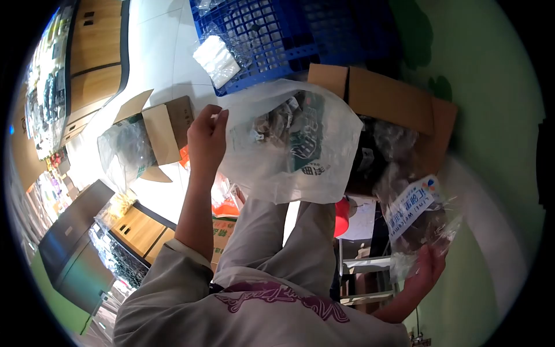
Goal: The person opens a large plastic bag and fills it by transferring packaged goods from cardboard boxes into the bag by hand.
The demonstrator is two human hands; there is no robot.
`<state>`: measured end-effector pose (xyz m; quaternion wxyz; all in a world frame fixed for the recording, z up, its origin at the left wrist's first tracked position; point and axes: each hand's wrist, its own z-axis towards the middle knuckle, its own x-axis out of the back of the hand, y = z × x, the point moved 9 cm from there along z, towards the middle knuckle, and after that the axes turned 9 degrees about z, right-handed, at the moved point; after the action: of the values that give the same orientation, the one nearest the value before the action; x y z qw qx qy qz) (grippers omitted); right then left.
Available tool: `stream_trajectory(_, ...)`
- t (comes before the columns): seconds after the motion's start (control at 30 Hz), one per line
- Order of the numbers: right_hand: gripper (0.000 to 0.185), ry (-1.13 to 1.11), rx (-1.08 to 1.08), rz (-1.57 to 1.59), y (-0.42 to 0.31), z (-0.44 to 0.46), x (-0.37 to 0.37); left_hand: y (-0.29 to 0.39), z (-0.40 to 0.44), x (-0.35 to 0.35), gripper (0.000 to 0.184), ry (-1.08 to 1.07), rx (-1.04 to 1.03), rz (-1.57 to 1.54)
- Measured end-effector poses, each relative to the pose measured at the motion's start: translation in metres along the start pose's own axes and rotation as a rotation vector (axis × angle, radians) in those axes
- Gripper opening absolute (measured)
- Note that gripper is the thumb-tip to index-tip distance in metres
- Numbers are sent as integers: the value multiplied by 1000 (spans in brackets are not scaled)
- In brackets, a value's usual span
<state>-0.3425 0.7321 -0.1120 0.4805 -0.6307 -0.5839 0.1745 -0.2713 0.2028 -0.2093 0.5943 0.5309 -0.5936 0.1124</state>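
My left hand [207,134] pinches the edge of a large translucent white plastic bag [341,173] with green printing. The bag hangs open in front of my legs, and several brownish wrapped packets [274,124] show inside it. Out to the right, my right hand [425,270] grips the lower end of a clear plastic packet [419,222]. A white label with blue lettering runs across this packet; its contents look brownish, but I cannot make out what they are.
An open cardboard box [393,98] with plastic-wrapped goods stands right of the bag. Beyond the bag lies a blue plastic pallet [283,61], bearing a white packet [217,61]. Another open box [165,130] sits left. A metal stepladder [367,263] is at my right.
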Motion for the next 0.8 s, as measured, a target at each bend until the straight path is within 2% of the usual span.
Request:
stream_trajectory(0.03, 40, -11, 10, 2, -1, -1, -11, 0, 1, 4, 16, 14, 4, -6)
stream_trajectory(0.1, 38, -210, 150, 93, -11, -9, -59, -3, 0, 5, 15, -49, 39, -16)
stream_trajectory(0.13, 37, -333, 23, 99, -19, -20, -101, -3, 0, 8, 15, -60, 44, -27)
stream_trajectory(0.17, 33, -532, -2, 53, -28, -30, -144, -7, 1, 10, 15, -56, 47, -20)
stream_trajectory(0.2, 10, -633, 78, -15, -37, -42, -177, -11, 3, 14, 15, -45, 44, -16)
stream_trajectory(0.23, 10, -647, -33, -148, -27, -55, -194, -13, 4, 17, 14, -35, 39, -14)
stream_trajectory(0.27, 11, -797, 255, -323, -25, -61, -216, -17, 6, 18, 14, -33, 39, -8)
stream_trajectory(0.37, 11, -951, 190, -271, -15, -87, -267, -21, 9, 21, 13, -7, 7, -9)
stream_trajectory(0.5, 9, -1013, 96, -313, 4, -99, -295, -19, 5, 28, 18, 62, 79, 95)
stream_trajectory(0.57, 9, -1077, 341, -424, -24, -115, -302, -20, 7, 33, 20, 94, 118, 150)
stream_trajectory(0.6, 9, -1085, 340, -425, -34, -119, -298, -20, 11, 35, 23, 107, 115, 187)
stream_trajectory(0.7, 10, -1123, 298, -512, -47, -123, -286, -22, 21, 33, 26, 75, 116, 225)
stream_trajectory(0.77, 12, -1068, 89, -520, -38, -114, -283, -16, 24, 31, 26, 30, 111, 215)
stream_trajectory(0.8, 14, -1085, 123, -551, -29, -112, -289, -10, 23, 29, 26, -53, 137, 205)
